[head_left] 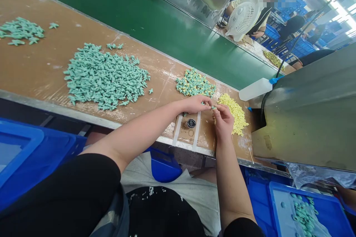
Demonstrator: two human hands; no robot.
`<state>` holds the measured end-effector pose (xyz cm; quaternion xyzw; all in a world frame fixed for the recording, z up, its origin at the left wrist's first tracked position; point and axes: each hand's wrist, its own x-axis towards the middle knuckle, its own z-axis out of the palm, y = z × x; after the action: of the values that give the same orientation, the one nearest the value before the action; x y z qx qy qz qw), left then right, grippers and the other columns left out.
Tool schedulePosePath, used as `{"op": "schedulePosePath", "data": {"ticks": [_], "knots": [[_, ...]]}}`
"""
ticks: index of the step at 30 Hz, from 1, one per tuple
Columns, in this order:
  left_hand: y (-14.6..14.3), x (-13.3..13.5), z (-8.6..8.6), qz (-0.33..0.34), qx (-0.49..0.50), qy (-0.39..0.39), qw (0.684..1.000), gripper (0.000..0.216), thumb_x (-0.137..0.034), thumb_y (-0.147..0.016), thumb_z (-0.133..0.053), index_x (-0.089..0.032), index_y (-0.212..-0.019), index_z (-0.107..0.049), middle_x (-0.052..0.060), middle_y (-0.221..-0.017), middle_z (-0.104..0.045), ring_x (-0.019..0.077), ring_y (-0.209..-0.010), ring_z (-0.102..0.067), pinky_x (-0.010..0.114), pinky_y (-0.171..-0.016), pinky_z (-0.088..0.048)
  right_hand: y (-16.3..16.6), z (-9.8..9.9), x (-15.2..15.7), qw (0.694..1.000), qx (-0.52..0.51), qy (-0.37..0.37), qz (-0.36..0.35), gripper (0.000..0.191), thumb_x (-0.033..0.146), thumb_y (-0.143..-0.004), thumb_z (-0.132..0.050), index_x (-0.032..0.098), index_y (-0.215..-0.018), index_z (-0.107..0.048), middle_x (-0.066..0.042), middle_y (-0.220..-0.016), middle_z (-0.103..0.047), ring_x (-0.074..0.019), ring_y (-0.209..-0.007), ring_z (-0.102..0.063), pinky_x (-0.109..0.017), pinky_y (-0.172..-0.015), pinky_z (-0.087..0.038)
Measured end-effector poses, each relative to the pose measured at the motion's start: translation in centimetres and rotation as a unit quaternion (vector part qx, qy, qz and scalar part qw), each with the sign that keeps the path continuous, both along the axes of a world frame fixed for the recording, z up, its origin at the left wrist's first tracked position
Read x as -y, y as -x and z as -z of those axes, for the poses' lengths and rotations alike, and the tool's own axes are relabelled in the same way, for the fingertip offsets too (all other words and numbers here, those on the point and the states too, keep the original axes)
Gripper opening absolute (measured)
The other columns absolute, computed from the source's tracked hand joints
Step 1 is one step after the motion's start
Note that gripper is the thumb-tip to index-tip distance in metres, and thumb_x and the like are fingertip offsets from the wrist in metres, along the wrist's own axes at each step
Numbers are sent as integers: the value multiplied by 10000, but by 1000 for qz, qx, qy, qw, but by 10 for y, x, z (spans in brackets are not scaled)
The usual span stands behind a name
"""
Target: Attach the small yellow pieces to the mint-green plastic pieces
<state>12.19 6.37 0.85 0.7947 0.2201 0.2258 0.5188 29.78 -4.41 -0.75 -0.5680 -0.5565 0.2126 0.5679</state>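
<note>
My left hand and my right hand meet over the brown worktop, fingertips pinched together on a small teal piece. Just behind them lies a mixed teal-and-yellow pile. A pile of yellow pieces sits right of my right hand. A big heap of teal pieces lies to the left, with a smaller teal heap at the far left. Under my hands a small round dark fixture sits in a taped square.
A green conveyor belt runs behind the worktop. A white squeeze bottle lies by a grey metal housing at right. Blue bins stand below; one blue bin holds teal pieces. A white fan and another person are beyond the belt.
</note>
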Motion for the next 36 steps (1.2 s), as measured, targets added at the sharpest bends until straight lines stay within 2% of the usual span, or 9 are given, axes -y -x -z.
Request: {"op": "schedulePosePath", "data": {"ticks": [5,11,13,16,19,21,27,31,36], "knots": [[1,-1,1,5,-3,44,999,265,-360,-863,-658,-212,-1065,-746,21,-851,-671,165,-767,-598,282,-735,-475,1,-3,2,992,119,-35,9,246,496,-909,-742,284,-1023,-795,-60,-1027,-632,-202,-906,-642,-360,-730,-600],[3,2,-2,5,-12,96,995,293,-403,-877,-657,-226,-1101,-725,-23,-617,-518,124,-509,-468,270,-553,-400,5,-5,5,984,167,-65,19,178,416,-956,-708,283,-1047,-785,-69,-1047,-659,-225,-966,-658,-388,-791,-594],[4,3,-3,6,-22,115,993,313,-422,-892,-641,-233,-1133,-709,-37,-578,-465,116,-444,-416,274,-501,-360,7,-4,6,987,139,-80,25,177,412,-974,-685,273,-1042,-772,-77,-1074,-683,-234,-1002,-660,-389,-806,-580],[4,4,-4,1,-25,133,991,306,-434,-898,-641,-236,-1126,-690,-41,-577,-443,116,-423,-411,280,-479,-354,7,-2,4,997,23,-74,30,246,484,-995,-641,258,-1044,-725,-76,-1074,-710,-220,-951,-668,-377,-791,-566],[3,3,-4,7,-25,139,990,286,-447,-897,-654,-233,-1085,-681,-50,-553,-419,113,-416,-405,276,-471,-347,3,-1,0,993,-106,-46,-2,352,615,-967,-624,266,-1001,-655,-47,-937,-665,-203,-861,-647,-346,-720,-551],[2,2,-4,8,-24,138,990,273,-446,-889,-668,-231,-1057,-678,-54,-539,-415,107,-407,-399,272,-465,-334,-1,-1,-2,988,-148,-25,-33,386,663,-947,-623,277,-953,-611,-27,-845,-587,-199,-829,-616,-325,-679,-532],[2,2,-4,7,-30,146,989,261,-453,-884,-669,-232,-1023,-663,-51,-547,-413,113,-415,-389,277,-461,-331,-4,-3,-2,985,-154,-8,-82,347,641,-976,-581,299,-925,-555,-12,-790,-459,-201,-778,-547,-303,-608,-488],[2,3,-6,11,-30,160,987,257,-450,-881,-674,-231,-1014,-655,-53,-555,-398,117,-432,-388,279,-472,-340,-4,-2,-1,990,-120,-13,-74,337,630,-1007,-527,301,-943,-560,-22,-802,-474,-208,-788,-551,-317,-619,-499],[3,4,-10,7,-16,194,981,210,-408,-881,-698,-218,-930,-621,-48,-579,-441,93,-431,-382,253,-450,-298,-3,0,-3,985,-157,-16,-64,321,619,-979,-606,299,-946,-595,-20,-815,-539,-198,-810,-582,-330,-680,-519]]}}
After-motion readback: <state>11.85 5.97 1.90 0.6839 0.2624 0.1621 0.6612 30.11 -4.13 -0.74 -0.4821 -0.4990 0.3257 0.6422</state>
